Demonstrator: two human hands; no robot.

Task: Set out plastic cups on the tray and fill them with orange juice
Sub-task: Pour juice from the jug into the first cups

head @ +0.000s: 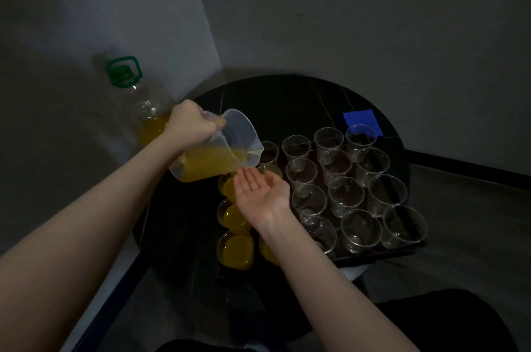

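Note:
My left hand (pixel 191 123) grips the handle of a clear plastic jug (pixel 221 147) holding orange juice, tilted with its spout over the cups. Palm up, my right hand (pixel 260 190) lies flat just under the jug's front edge with its fingers straight. A dark tray (pixel 382 255) on the black round table carries several clear plastic cups. The left column cups (pixel 235 249) hold orange juice, and one more juice cup (pixel 268 251) shows partly behind my right forearm. Empty cups (pixel 344 196) fill the tray's middle and right.
A large clear bottle (pixel 143 113) with a green cap and handle, part full of juice, stands at the left against the wall. A blue square (pixel 362 120) lies on the black table (pixel 287 104) behind the cups. Walls close in behind and to the left.

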